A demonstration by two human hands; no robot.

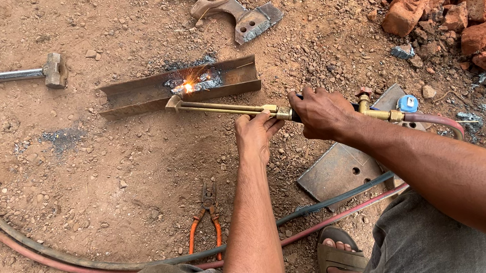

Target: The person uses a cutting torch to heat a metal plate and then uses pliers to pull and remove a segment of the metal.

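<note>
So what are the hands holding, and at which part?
Both hold the torch: left hand under its brass tubes, right hand around the handle.

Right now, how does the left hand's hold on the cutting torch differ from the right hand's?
The left hand sits forward, under the brass tubes of the cutting torch, palm up as a support; the right hand sits further back, wrapped over the handle near the valves. The left forearm runs straight up from the knees; the right comes in from the right edge. Both touch the torch, whose tip points at the sparking steel channel.
</note>
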